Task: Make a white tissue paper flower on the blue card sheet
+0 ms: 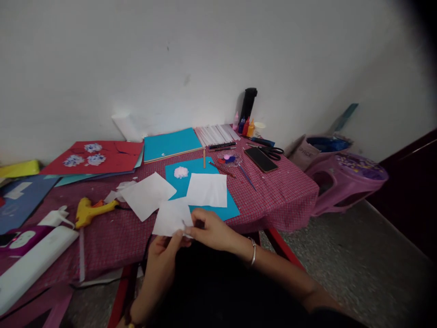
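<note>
A square of white paper point(170, 216) is held between my two hands at the table's front edge. My left hand point(165, 251) pinches its lower edge between thumb and fingers. My right hand point(210, 230) grips the lower right corner, its fingertips close to the left thumb. Two more white sheets lie beyond: one sheet point(145, 196) to the left and another sheet point(207, 189) on a blue card point(229, 210). A small pinkish-white fluffy clump point(180, 172) rests on the same card.
On the left are a yellow glue gun point(92, 212), a white power strip point(37, 266) and red card point(73, 168) with fluffy flowers. To the right lie a phone point(261, 159), scissors point(271, 151), pencils point(221, 169) and small paint bottles point(246, 126). A pink stool point(344, 182) stands beyond the table point(290, 200).
</note>
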{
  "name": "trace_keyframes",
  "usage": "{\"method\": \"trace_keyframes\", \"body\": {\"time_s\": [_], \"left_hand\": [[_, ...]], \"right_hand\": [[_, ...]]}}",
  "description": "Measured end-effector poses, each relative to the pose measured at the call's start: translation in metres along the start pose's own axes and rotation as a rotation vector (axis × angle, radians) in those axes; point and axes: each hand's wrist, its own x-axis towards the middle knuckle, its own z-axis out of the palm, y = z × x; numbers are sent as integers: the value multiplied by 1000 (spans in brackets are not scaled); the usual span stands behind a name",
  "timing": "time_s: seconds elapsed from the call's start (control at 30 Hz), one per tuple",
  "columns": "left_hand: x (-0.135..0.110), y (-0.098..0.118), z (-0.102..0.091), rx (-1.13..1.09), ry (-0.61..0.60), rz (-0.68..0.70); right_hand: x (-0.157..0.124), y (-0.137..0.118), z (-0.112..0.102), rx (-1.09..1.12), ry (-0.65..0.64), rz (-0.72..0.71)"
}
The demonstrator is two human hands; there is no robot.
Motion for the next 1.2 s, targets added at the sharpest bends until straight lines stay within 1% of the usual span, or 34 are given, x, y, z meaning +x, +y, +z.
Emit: {"method": "trace_keyframes", "body": {"time_s": [0.1, 0.27, 0.37, 0.47, 0.57, 0.67, 0.73, 0.83, 0.9, 1.0, 1.1, 1.2], "left_hand": [[1, 6, -3, -64, 41, -5], [4, 18, -7, -252, 21, -43], [5, 23, -9, -357, 36, -88], [4, 30, -10, -433, 70, -147], [3, 37, -13, -469, 83, -229], [5, 39, -15, -483, 94, -280], [8, 37, -15, -464, 80, -279], [11, 30, -13, -402, 22, -252], [11, 28, -11, -371, -15, -254], [8, 29, -9, -351, -37, -275], [6, 35, -13, -365, -28, -281], [8, 43, -22, -431, 25, -292]], "right_hand": [[4, 8, -2, 127, 51, 75], [12, 16, -4, 359, 120, 143], [14, 15, -4, 439, 140, 180], [14, 16, -5, 465, 169, 193], [14, 20, -7, 506, 175, 209], [14, 24, -7, 573, 166, 239], [14, 26, -5, 620, 157, 266], [14, 27, 0, 697, 115, 299], [15, 26, 5, 704, 108, 300], [17, 24, 12, 649, 208, 279], [19, 23, 12, 606, 302, 258], [20, 24, 7, 617, 339, 258]]}}
